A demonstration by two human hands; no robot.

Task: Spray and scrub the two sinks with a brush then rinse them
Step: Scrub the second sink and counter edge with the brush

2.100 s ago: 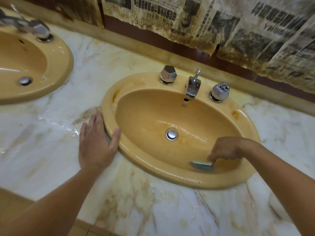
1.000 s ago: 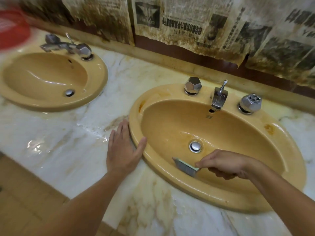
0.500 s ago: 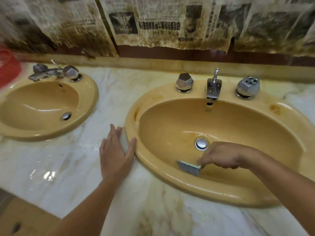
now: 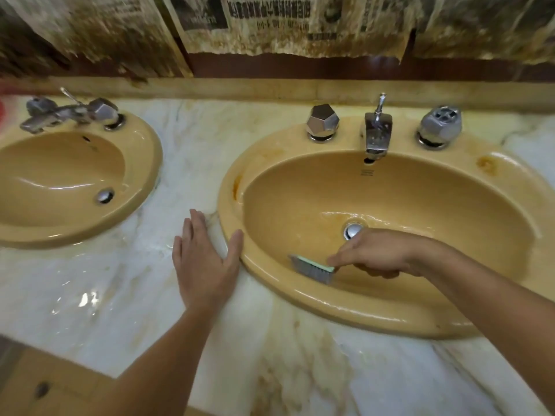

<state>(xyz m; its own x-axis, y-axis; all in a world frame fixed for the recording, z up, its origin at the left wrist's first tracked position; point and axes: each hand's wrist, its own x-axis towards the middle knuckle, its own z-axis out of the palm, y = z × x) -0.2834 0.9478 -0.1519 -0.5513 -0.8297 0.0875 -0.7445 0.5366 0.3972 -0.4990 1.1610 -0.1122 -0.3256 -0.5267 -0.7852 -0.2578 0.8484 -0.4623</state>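
Fingers (image 4: 338, 259) of the right hand (image 4: 381, 253) are curled round the handle end of the brush (image 4: 312, 268), pinching it from above; the brush head juts out past the fingertips toward the person's left, its pale green back up and its grey bristles pressed down against the near inner wall of the right sink (image 4: 390, 316). That hand reaches in over the sink's near rim, and its knuckles lie just in front of the chrome drain (image 4: 352, 230) at the bottom of the bowl.

Left of it, the left hand (image 4: 204, 265) lies flat on the worktop (image 4: 105, 295), fingers straight and together, holding nothing. Its thumb is spread out and touches the outer left rim of the right sink, while the palm rests on the wet marble between the two basins, nearer the front edge of the worktop than the back.

Farther along, toward the left edge of the worktop, sits the left sink (image 4: 144, 175), its own drain visible low in the bowl and its tap fittings (image 4: 69, 112) on the back rim. On the back rim of the right sink stand a faceted chrome knob (image 4: 322, 121), the spout (image 4: 377, 133) with a lift rod, and a second knob (image 4: 440, 126). Orange stains mark that rim at left and right. Beyond the worktop's back edge, stained newspaper sheets (image 4: 300, 22) hang on the wall.
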